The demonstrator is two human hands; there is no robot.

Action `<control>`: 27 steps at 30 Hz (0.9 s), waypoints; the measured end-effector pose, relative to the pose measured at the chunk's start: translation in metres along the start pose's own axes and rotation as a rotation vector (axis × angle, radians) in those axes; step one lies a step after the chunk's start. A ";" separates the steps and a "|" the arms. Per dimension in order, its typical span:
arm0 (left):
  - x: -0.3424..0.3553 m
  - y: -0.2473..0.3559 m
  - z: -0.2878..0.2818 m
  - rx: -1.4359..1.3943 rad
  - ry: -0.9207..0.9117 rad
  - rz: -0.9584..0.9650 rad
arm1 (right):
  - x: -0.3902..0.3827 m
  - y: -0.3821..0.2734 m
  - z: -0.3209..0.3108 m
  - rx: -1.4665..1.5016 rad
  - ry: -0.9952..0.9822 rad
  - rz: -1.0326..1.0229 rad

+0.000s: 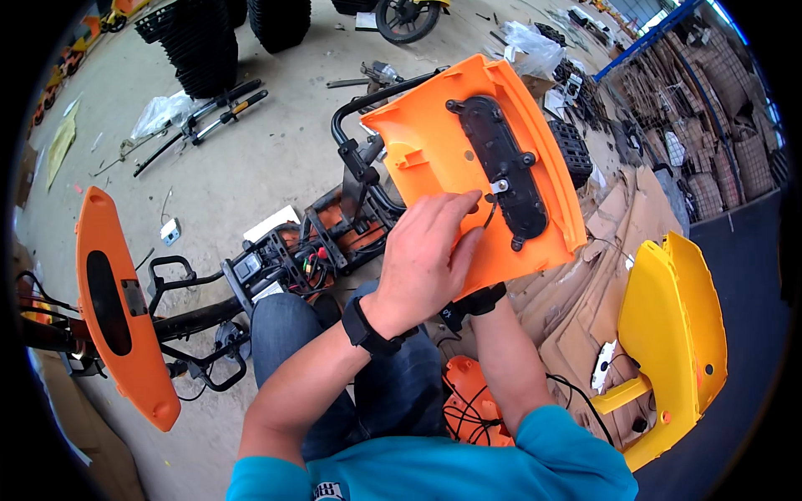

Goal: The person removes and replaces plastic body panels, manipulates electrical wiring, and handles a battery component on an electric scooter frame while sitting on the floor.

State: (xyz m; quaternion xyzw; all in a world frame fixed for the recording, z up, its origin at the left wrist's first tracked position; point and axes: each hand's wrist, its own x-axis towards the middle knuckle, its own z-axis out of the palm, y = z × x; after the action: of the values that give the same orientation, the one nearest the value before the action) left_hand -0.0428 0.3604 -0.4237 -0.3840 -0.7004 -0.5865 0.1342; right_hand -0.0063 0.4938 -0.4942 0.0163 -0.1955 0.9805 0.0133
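Note:
An orange plastic panel [439, 142] is held up tilted in front of me, its inner side facing me. A long black lamp-like housing [505, 163] is fixed to it with lugs, and a small metal tab [499, 186] sits at its near side. From there a short black cable [490, 213] runs down. My left hand [426, 250], with a black wrist band, reaches across the panel; its thumb and fingers are apart beside the cable. My right forearm goes up behind the panel's lower edge, where a black wrist band [484, 299] shows; the right hand's fingers are hidden.
A black vehicle frame [200, 319] with wiring and an orange front panel [113, 313] stands to the left. On the right, a yellow body panel [668, 334] lies near flattened cardboard [576, 334]. Another orange part [472, 388] with black cables sits below. Black stacked bins [196, 50] stand behind.

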 end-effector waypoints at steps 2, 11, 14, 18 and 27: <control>-0.001 -0.003 -0.003 -0.040 0.004 -0.064 | 0.000 0.004 0.000 0.009 0.000 0.005; 0.003 -0.017 -0.010 -0.159 0.150 -0.143 | 0.006 0.023 0.001 0.030 0.000 0.023; 0.007 -0.019 -0.016 -0.156 0.195 -0.140 | 0.009 0.026 0.000 0.036 0.005 0.025; 0.008 -0.019 -0.023 -0.180 0.212 -0.123 | 0.011 0.031 0.000 0.046 0.006 0.028; 0.006 -0.028 -0.026 -0.180 0.187 -0.123 | 0.018 0.039 0.000 0.073 -0.004 0.031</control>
State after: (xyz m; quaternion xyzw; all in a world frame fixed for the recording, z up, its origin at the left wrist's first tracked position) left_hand -0.0728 0.3380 -0.4329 -0.2944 -0.6515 -0.6874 0.1276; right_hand -0.0251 0.4584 -0.5085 0.0156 -0.1597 0.9870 -0.0029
